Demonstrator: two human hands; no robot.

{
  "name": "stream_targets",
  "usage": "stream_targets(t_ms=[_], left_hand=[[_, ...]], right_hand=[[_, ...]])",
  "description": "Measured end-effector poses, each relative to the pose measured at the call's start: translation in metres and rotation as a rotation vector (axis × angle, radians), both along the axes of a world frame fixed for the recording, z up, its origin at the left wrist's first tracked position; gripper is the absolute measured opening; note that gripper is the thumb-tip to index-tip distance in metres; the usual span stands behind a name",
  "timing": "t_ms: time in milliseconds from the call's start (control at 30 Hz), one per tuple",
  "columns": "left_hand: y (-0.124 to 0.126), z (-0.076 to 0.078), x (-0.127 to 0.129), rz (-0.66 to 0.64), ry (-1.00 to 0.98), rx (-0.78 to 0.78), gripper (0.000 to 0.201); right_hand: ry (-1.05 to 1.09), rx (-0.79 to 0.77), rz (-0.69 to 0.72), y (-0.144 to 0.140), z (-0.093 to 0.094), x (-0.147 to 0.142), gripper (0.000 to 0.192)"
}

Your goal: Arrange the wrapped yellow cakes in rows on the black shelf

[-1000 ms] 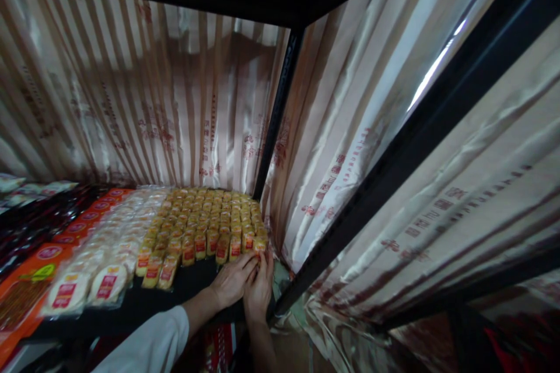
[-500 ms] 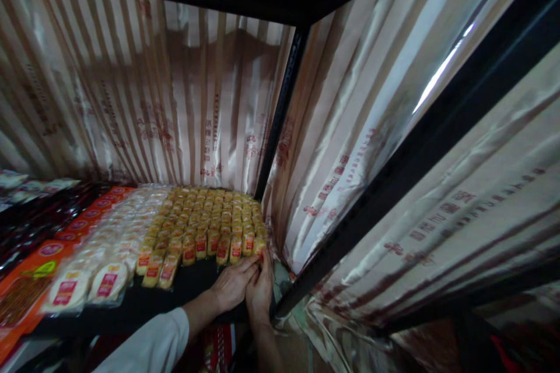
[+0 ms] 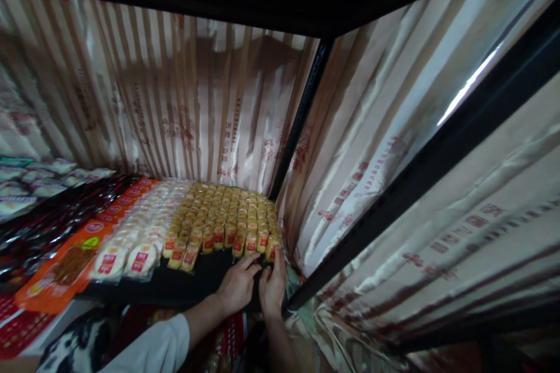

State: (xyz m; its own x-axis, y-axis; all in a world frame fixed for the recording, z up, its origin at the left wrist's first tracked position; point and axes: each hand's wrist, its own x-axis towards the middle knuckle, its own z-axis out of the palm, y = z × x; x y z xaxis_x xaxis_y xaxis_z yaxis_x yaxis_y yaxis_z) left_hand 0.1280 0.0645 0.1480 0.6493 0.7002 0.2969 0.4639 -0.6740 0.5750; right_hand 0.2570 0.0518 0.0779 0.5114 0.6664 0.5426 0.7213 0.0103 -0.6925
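Rows of small yellow wrapped cakes (image 3: 219, 215) with red labels cover the right end of a black shelf (image 3: 199, 280). At the front right corner of these rows, my right hand (image 3: 272, 291) has its fingers stretched up against the endmost cake, thumb apart. My left hand (image 3: 238, 287) is just left of it, fingers extended to the front edge of the neighbouring cakes. Its fingertips seem to touch the wrappers. A gap shows between the two hands, and I see nothing lifted in either one.
Left of the cakes lie round white packets (image 3: 142, 261), orange packs (image 3: 72, 268), dark shiny packets (image 3: 48, 233) and white-green packs (image 3: 44, 178). A black post (image 3: 301, 116) and pleated printed curtain (image 3: 210, 99) close the corner. A black bar (image 3: 394, 192) slants along the right.
My hands, together at the corner cake before, have come apart; the left one sits further left relative to the cakes. The whole view has shifted, so the shelf appears further right.
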Motion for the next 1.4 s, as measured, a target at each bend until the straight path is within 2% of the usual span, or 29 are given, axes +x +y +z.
stream_targets(t_ms=[133, 200, 300, 400, 533, 700, 867, 933, 1033, 1167, 1267, 1400], left_hand=[[-0.015, -0.014, -0.037, 0.287, -0.136, -0.068, 0.042], [-0.017, -0.023, -0.059, 0.463, -0.159, -0.095, 0.041], [-0.017, -0.030, -0.086, 0.696, -0.146, -0.129, 0.042], [-0.015, -0.027, -0.102, 0.830, -0.122, -0.178, 0.044], [-0.012, -0.020, -0.108, 0.922, -0.098, -0.250, 0.046], [-0.009, -0.026, -0.110, 0.877, -0.130, -0.304, 0.045], [-0.014, -0.032, -0.109, 0.805, -0.196, -0.244, 0.043], [-0.015, -0.029, -0.105, 0.802, -0.227, -0.249, 0.037], [-0.013, -0.022, -0.090, 0.762, -0.250, -0.324, 0.042], [-0.006, -0.016, -0.061, 0.569, -0.237, -0.423, 0.042], [-0.002, -0.013, -0.036, 0.514, -0.206, -0.426, 0.033], [0.003, -0.006, -0.004, 0.480, -0.212, -0.417, 0.024]], right_hand=[[0.002, -0.012, -0.097, -0.015, 0.012, -0.018, 0.047], [0.011, -0.017, -0.081, -0.022, 0.020, -0.035, 0.041], [0.064, -0.050, 0.124, -0.023, 0.027, -0.068, 0.034], [0.128, -0.126, 0.344, -0.010, 0.029, -0.104, 0.034], [0.197, -0.201, 0.409, 0.014, 0.025, -0.141, 0.034], [0.249, -0.320, 0.367, 0.034, 0.026, -0.161, 0.034], [0.399, -0.343, 0.366, 0.031, 0.032, -0.152, 0.027], [0.460, -0.302, 0.391, 0.024, 0.031, -0.141, 0.028], [0.486, -0.234, 0.386, 0.011, 0.027, -0.116, 0.034], [0.416, -0.155, 0.313, -0.003, 0.024, -0.078, 0.035], [0.361, -0.163, 0.262, -0.010, 0.028, -0.054, 0.036], [0.286, -0.222, 0.118, -0.014, 0.034, -0.036, 0.042]])
